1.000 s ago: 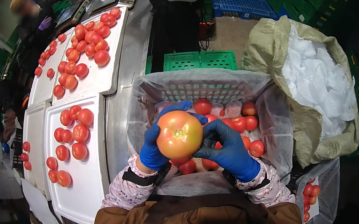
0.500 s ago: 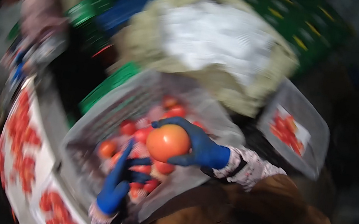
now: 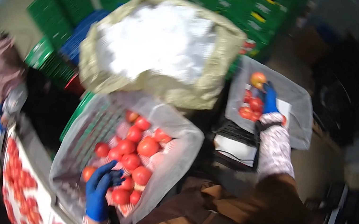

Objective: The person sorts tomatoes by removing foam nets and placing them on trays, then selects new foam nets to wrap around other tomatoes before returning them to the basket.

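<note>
My right hand, in a blue glove, reaches into the lined box at the right. Its fingers are closed around the side of an orange-red tomato, above several redder tomatoes. My left hand, also blue-gloved, is over the near left part of a green crate with a translucent liner. The left fingers are apart and curve loosely over the red tomatoes, without a grip on any. Pinkish foam netting shows among the fruit.
Behind the crate stands a large yellowish sack full of white foam netting. Stacked green crates rise at the back. White boxes with tomato pictures are at the lower left. Another person is at the far left.
My right hand has carried the orange-red tomato from above the crate to the box at the right. My left hand stays over the crate. The view has shifted rightward.
</note>
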Motion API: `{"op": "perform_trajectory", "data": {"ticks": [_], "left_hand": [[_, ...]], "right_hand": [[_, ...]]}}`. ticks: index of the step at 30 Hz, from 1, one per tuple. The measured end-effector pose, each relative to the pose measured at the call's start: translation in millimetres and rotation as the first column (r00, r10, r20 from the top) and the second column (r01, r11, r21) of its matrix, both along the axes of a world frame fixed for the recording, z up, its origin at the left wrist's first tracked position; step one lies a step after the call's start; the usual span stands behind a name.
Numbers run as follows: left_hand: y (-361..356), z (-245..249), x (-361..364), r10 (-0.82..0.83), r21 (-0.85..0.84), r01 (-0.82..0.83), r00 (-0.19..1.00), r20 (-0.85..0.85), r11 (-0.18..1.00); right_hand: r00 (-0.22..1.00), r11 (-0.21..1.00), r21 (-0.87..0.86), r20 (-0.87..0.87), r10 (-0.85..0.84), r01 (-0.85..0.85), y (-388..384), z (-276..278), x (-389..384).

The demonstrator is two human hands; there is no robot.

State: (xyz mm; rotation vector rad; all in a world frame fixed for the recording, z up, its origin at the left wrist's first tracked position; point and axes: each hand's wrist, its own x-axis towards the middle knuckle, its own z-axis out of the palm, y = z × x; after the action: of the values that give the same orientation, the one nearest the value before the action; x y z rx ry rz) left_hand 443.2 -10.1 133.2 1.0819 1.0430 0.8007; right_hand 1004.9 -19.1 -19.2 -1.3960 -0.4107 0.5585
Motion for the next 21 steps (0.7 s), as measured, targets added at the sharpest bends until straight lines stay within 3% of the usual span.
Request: {"op": "perform_trajectory", "data": {"ticks": [1, 2, 3, 4, 5, 7, 9, 11, 13, 15, 16, 17, 19, 20, 21], "left_hand": [[-2.1, 0.8, 0.2, 0.015, 0.009, -0.015, 1.000, -0.023, 1.000], [-2.6, 3.7, -1.8, 0.036, -0.009, -0.036, 0.999, -0.016, 0.999], [-3.6, 5.7, -6.3, 0.049, -0.027, -0.049, 0.999, -0.006, 0.998], [-7.5, 6.3, -11.2, 0.116, -0.025, -0.116, 0.993, 0.018, 0.993], [-9.1, 5.6, -16.2, 0.165, -0.020, -0.164, 0.985, 0.047, 0.986], [-11.7, 3.7, -30.3, 0.247, 0.064, -0.247, 0.969, 0.011, 0.967], [-15.0, 2.3, -41.2, 0.331, 0.050, -0.334, 0.942, 0.056, 0.941], [-20.5, -5.8, -45.9, 0.369, 0.035, -0.371, 0.927, 0.067, 0.928], [-22.9, -13.1, -46.0, 0.388, 0.001, -0.390, 0.918, 0.080, 0.921], [-25.6, -23.8, -47.9, 0.372, -0.046, -0.369, 0.920, 0.124, 0.928], [-26.7, -30.0, -50.3, 0.387, -0.073, -0.381, 0.910, 0.147, 0.922], [-27.4, -36.4, -54.2, 0.399, -0.087, -0.390, 0.898, 0.183, 0.917], [-25.0, -49.6, -69.5, 0.414, -0.115, -0.398, 0.884, 0.216, 0.910], [-25.4, -51.7, -75.8, 0.428, -0.120, -0.411, 0.875, 0.225, 0.903], [-24.5, -53.3, -81.5, 0.470, -0.115, -0.456, 0.851, 0.236, 0.883]], "right_hand": [[0.993, 0.998, -0.045, 0.116, -0.037, 0.042, 15.1, 18.4, -16.8], [0.992, 0.993, 0.027, 0.049, 0.114, -0.115, 21.8, 26.0, -24.2], [0.979, 0.986, 0.019, 0.124, 0.161, -0.164, 24.5, 63.1, -73.3], [0.938, 0.957, -0.111, 0.194, 0.286, -0.269, 31.2, 93.9, -104.3], [0.839, 0.867, -0.066, 0.226, 0.496, -0.494, 36.5, 103.3, -121.5], [0.687, 0.717, -0.261, 0.211, 0.696, -0.646, 43.3, 158.8, -197.2], [0.423, 0.438, -0.290, 0.115, 0.899, -0.851, 53.1, 185.0, -262.4], [-0.040, 0.050, -0.297, 0.289, 0.957, -0.954, 79.1, 160.9, -306.5], [-0.333, 0.069, -0.751, 0.371, 0.867, -0.657, 96.9, 130.0, -365.0], [-0.582, 0.018, -0.970, 0.160, 0.798, -0.242, 111.1, 82.6, -400.5], [-0.644, -0.027, -0.988, 0.076, 0.761, -0.150, 116.5, 52.6, -404.0], [-0.696, -0.065, -0.997, -0.010, 0.718, -0.052, 120.6, 25.4, -402.0], [-0.731, -0.009, -1.000, -0.020, 0.682, 0.019, 120.2, -9.9, -398.6], [-0.712, -0.030, -0.998, -0.061, 0.699, 0.056, 120.5, -14.3, -407.3], [-0.663, -0.126, -0.992, -0.116, 0.739, 0.034, 124.4, -15.5, -409.4]]}}
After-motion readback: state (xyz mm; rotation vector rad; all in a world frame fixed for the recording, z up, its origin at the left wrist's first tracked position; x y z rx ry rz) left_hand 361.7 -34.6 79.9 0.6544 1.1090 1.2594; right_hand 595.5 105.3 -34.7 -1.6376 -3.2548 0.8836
